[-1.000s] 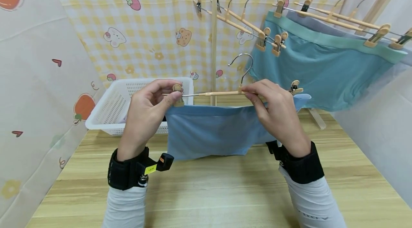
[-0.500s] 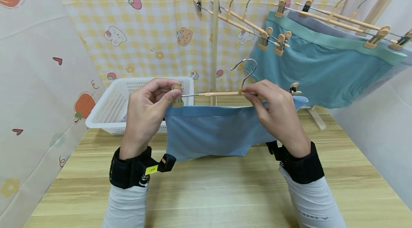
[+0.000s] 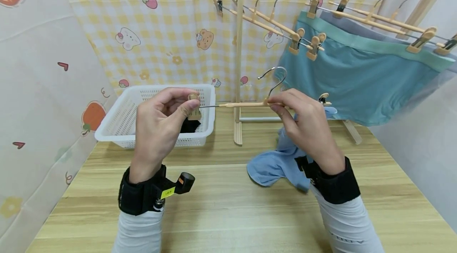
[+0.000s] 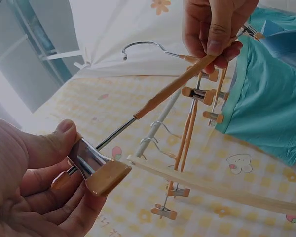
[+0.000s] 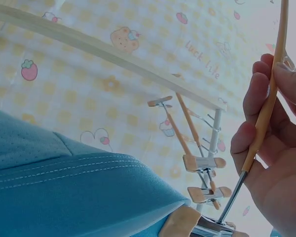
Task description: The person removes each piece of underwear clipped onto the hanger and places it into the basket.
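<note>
Currently your left hand [image 3: 156, 124] pinches a beige-and-metal clip [image 3: 194, 115], your right hand [image 3: 304, 123] the slim beige hanger bar [image 3: 242, 104], level and crosswise; the light-blue fabric garment [image 3: 273, 166] droops from its right end, nearer that hand.

A: Your left hand [image 3: 154, 130] blocks part of the white basket [image 3: 194, 140] behind it; too little shows of the black item [image 3: 191, 127] inside to identify it.
B: It also covers part of the left-end clip [image 3: 194, 115].
A: And your right hand?
B: Your right hand [image 3: 304, 122] hides a stretch of the hanger [image 3: 242, 104], and, with your right wrist strap [image 3: 337, 183], some of the blue garment [image 3: 276, 165].
A: Your right wrist view crops that garment at the left, and the right-end clip [image 5: 180, 223] at the bottom.
B: Your left wrist view cuts both hands.
A: The yellow label [image 3: 168, 192] below your left hand is too small to read.
</note>
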{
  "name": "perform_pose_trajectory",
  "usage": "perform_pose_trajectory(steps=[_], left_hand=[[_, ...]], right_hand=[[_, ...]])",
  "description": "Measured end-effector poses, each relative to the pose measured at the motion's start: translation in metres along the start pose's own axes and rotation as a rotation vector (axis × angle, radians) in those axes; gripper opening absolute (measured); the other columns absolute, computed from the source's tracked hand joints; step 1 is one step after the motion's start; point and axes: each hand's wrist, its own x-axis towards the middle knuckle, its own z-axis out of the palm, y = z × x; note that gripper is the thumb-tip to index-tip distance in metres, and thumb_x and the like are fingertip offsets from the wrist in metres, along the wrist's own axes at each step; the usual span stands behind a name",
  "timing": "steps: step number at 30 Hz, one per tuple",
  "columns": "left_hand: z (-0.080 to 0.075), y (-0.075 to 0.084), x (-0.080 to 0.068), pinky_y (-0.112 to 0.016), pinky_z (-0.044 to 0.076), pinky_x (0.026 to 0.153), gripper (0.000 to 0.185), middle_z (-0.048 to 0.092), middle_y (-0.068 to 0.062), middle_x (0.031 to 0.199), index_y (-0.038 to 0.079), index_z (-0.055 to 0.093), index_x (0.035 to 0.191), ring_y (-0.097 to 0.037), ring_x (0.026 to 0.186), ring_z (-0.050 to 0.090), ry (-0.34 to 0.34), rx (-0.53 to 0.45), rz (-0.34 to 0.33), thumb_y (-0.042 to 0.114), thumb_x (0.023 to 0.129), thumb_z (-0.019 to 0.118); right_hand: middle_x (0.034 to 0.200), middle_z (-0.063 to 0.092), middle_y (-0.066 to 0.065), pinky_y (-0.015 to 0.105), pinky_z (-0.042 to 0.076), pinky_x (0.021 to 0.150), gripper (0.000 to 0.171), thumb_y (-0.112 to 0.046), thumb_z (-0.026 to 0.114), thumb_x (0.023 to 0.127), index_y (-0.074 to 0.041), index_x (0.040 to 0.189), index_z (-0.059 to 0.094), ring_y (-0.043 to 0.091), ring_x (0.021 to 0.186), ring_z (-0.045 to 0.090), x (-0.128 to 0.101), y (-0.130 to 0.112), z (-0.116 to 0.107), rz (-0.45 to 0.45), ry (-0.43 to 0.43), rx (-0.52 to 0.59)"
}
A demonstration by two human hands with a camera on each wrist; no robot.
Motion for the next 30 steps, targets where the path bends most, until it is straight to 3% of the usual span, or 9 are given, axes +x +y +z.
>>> perform_pose_trajectory(steps=[9,15,20,25,30], left_hand=[[-0.004,0.001,-0.001,-0.020,0.061,0.081,0.026,0.080,0.007,0.102,-0.002,0.078,0.120,-0.011,0.091,0.078,-0.065,0.003,-0.086,0.003,0.096,0.082],[-0.003,0.002,-0.001,-0.021,0.059,0.086,0.039,0.074,-0.005,0.116,0.002,0.070,0.137,-0.015,0.102,0.074,-0.098,-0.018,-0.076,0.001,0.099,0.076],[0.002,0.002,-0.002,-0.023,0.057,0.098,0.044,0.072,-0.012,0.126,0.004,0.069,0.140,-0.015,0.113,0.068,-0.073,0.056,-0.009,0.002,0.098,0.078],[0.008,0.002,-0.004,-0.029,0.052,0.101,0.041,0.073,-0.013,0.129,0.004,0.072,0.137,-0.021,0.120,0.063,0.001,0.224,0.132,0.008,0.096,0.080],[0.012,0.001,-0.006,-0.039,0.044,0.103,0.042,0.071,-0.016,0.136,0.003,0.072,0.136,-0.034,0.125,0.059,0.058,0.347,0.269,0.013,0.097,0.079]], right_hand=[[0.104,0.079,0.009,0.028,0.052,0.081,0.013,0.000,0.074,0.100,-0.003,0.111,0.080,0.021,0.093,0.072,-0.001,0.001,-0.002,-0.003,-0.004,-0.001],[0.103,0.079,0.008,0.021,0.048,0.080,0.012,-0.001,0.074,0.100,-0.004,0.110,0.080,0.019,0.092,0.072,-0.001,0.002,-0.002,-0.001,-0.004,-0.007],[0.103,0.079,0.008,0.019,0.044,0.075,0.013,-0.001,0.074,0.100,-0.004,0.111,0.080,0.018,0.090,0.071,-0.001,0.002,-0.002,0.006,0.003,-0.010],[0.103,0.079,0.007,0.020,0.045,0.075,0.013,-0.002,0.074,0.100,-0.005,0.112,0.080,0.018,0.091,0.071,0.000,0.001,-0.001,0.012,-0.008,-0.011],[0.105,0.079,0.005,0.032,0.053,0.080,0.015,-0.001,0.073,0.101,-0.006,0.113,0.080,0.020,0.096,0.073,-0.001,-0.001,0.002,0.004,-0.038,-0.015]])
